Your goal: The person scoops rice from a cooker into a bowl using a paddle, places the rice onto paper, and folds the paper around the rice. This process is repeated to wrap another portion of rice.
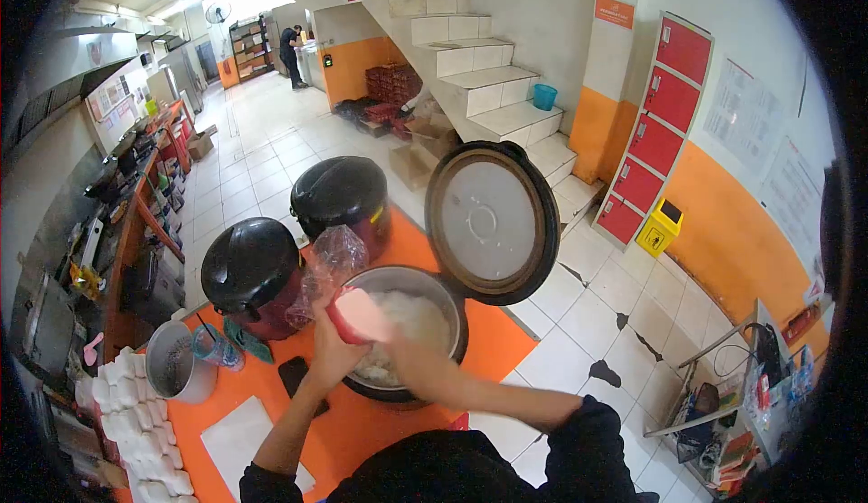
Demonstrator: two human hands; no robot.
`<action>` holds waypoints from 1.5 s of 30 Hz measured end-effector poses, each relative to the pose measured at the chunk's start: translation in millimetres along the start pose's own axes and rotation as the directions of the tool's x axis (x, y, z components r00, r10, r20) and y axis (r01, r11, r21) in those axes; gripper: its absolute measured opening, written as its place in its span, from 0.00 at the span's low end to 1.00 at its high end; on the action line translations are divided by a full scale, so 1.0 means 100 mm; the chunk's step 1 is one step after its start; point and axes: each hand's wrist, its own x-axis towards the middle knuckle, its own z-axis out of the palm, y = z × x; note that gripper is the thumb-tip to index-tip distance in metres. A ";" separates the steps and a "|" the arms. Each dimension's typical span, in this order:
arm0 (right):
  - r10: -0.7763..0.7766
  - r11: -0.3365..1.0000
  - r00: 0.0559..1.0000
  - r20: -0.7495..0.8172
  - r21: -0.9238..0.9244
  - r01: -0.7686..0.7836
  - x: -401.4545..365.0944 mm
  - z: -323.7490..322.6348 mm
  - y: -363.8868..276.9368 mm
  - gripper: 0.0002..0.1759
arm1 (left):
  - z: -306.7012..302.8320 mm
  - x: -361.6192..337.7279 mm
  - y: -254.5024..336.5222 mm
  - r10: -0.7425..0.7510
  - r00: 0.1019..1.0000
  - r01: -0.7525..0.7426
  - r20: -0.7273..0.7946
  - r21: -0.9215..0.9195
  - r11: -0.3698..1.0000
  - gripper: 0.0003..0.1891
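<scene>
An open rice cooker pot (pixel 457 304) with white rice (pixel 411 317) inside stands in front of me, its round lid (pixel 493 223) tipped up to the right. Over the pot's left side, my left hand (pixel 339 349) is closed round a small red bowl (pixel 344 322). Close to it, my right hand (pixel 416 363) is closed and blurred by motion. From its fingers a flat pink shape (pixel 363 311), apparently a rice paddle, reaches over the bowl. A clear plastic bag (pixel 339 254) sits just beyond my left hand.
Two lidded black cookers (pixel 250 268) stand on the orange table (pixel 497 349). A grey bucket (pixel 179 363), plastic cup (pixel 217 349), dark phone (pixel 298 381), white paper (pixel 244 440) and stacked white foam boxes (pixel 136 422) are at left. Far off, a person (pixel 291 55) stands by a counter.
</scene>
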 end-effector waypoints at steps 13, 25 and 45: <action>-0.241 0.959 0.968 0.068 0.168 0.227 0.36 0.46 1.00 0.13 | 0.13 -0.17 -0.08 0.048 0.937 -0.039 -0.346 0.035 0.999 0.47; 0.202 0.908 0.977 0.061 0.362 -0.210 -0.16 0.17 -0.26 0.13 | 0.27 -0.36 -0.19 0.411 0.863 -0.318 -0.293 0.315 0.894 0.43; -0.075 0.995 0.928 0.365 0.084 0.048 0.03 -0.51 0.06 0.22 | 0.11 -0.34 -0.10 0.184 0.965 -0.129 -0.188 0.272 0.954 0.44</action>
